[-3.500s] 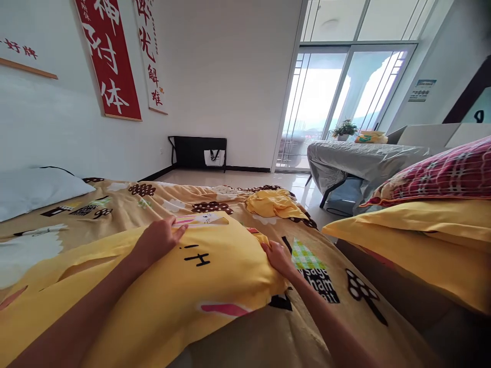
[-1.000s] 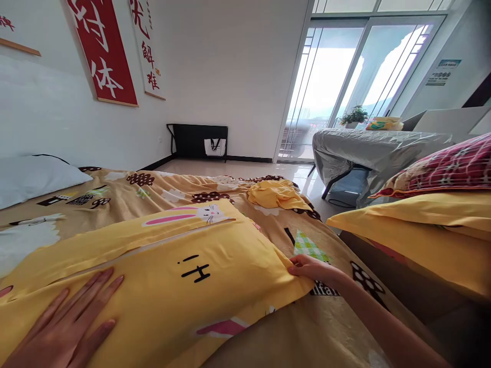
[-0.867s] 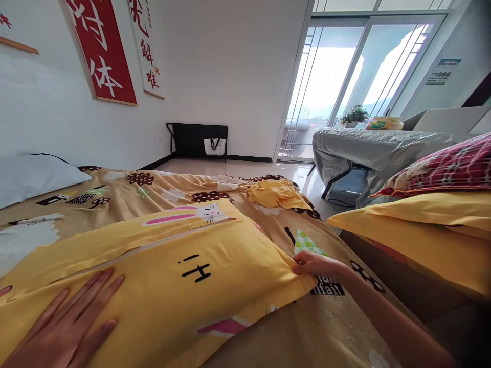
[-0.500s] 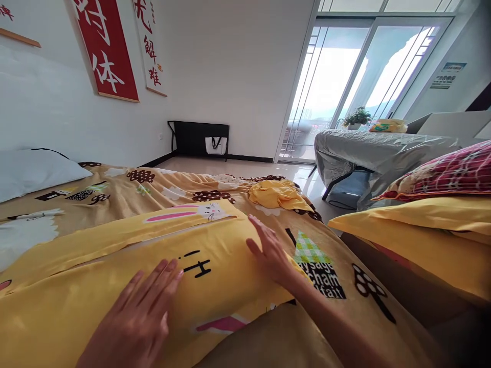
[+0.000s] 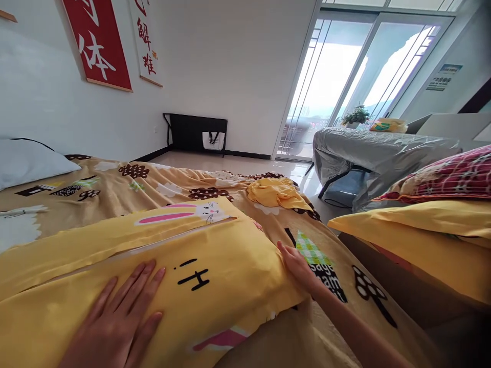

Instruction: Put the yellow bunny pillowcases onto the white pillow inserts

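A plump yellow pillow in a case printed with "Hi" and a rabbit lies across the bed in front of me. A long slit in the case runs along its far side, with a pale strip showing inside. My left hand rests flat on top of it, left of the lettering, fingers spread. At the pillow's right end my right hand holds the edge, its fingers partly hidden by the cloth.
Beneath the pillow spreads a patterned tan blanket. A crumpled yellow cloth lies near the bed's far edge, a white pillow at far left. On the right are stacked yellow bedding and a plastic-covered table.
My right hand has moved from the pillow's top to its right edge, which now stands fuller. The left hand has slid slightly left and lies flatter.
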